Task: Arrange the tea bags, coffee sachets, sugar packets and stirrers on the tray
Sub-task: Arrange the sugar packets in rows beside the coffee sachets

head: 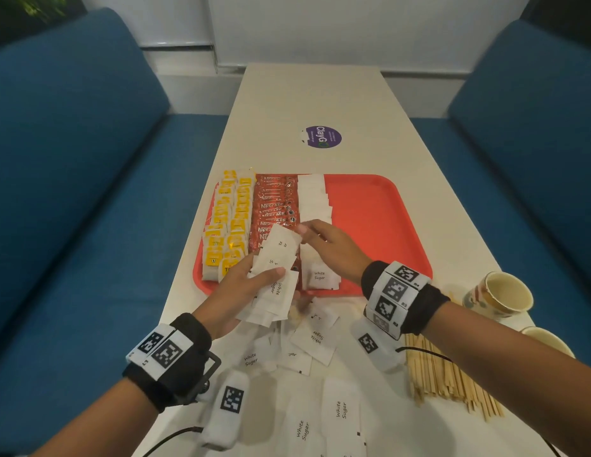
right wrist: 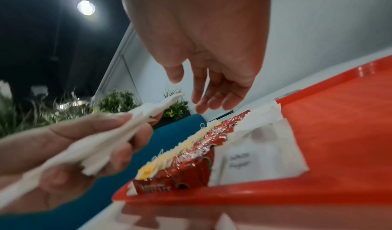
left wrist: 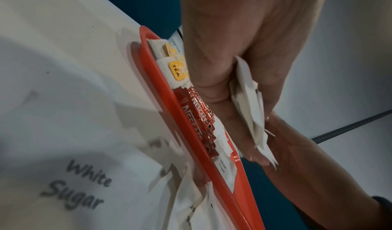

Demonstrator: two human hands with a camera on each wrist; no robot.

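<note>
My left hand (head: 254, 278) grips a fanned stack of white sugar packets (head: 277, 258) over the near edge of the red tray (head: 370, 206). In the left wrist view the packets (left wrist: 250, 109) sit pinched between thumb and fingers. My right hand (head: 307, 232) reaches to the top packet with loosely curved fingers (right wrist: 203, 106) near its tip and holds nothing. On the tray lie yellow tea bags (head: 228, 222), red coffee sachets (head: 274, 206) and a column of sugar packets (head: 312, 199). Wooden stirrers (head: 446, 374) lie on the table at the right.
Loose sugar packets (head: 315, 338) are scattered on the white table in front of the tray. Two paper cups (head: 498, 295) stand near the right edge. A purple sticker (head: 321, 136) is beyond the tray. The tray's right half is bare. Blue benches flank the table.
</note>
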